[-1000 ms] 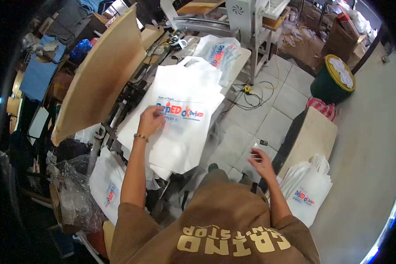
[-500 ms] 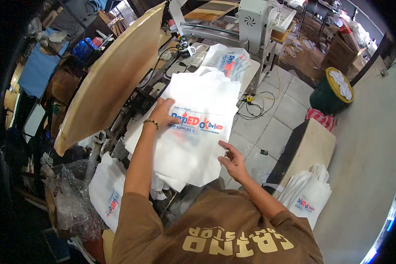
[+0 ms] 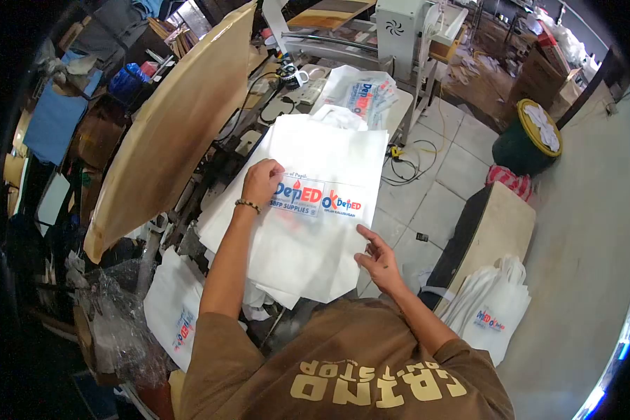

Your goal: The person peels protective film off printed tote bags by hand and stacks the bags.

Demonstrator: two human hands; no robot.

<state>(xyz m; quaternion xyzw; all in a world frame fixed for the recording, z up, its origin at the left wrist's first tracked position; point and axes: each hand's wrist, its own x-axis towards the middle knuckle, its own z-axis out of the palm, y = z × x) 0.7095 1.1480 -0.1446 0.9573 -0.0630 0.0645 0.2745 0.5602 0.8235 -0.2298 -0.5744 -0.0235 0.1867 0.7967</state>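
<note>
The left hand [image 3: 262, 183] rests on the left part of a printed white tote bag [image 3: 304, 259], its fingers curled together just above the print's left end; whether they pinch the fabric cannot be told. The right hand [image 3: 380, 263] has its thumb and forefinger spread apart, their tips at the bag's right edge, below the print. From that grip the bag's edge runs away up to a squared top corner, and toward the person to a cut-off lower corner close to the brown shirt [image 3: 357, 350]. Left of the left grip, edges of white bags underneath [image 3: 215, 217] stick out in a fan, and beyond them a large tan board [image 3: 171, 133] stands tilted, limiting room on that side. Ahead of both grips, a plastic-wrapped printed bag [image 3: 369, 94] lies near the far end of the surface [image 3: 401, 110]. Right of the right grip is the most open room, a strip of tiled floor [image 3: 437, 196] reaching to a bench [image 3: 507, 220] with a pile of printed bags [image 3: 493, 308]. One second ago the right hand was out over the floor, away from the bag; now it is at the edge. The left thumb, which overlapped the print half a second ago, has moved off it.
</note>
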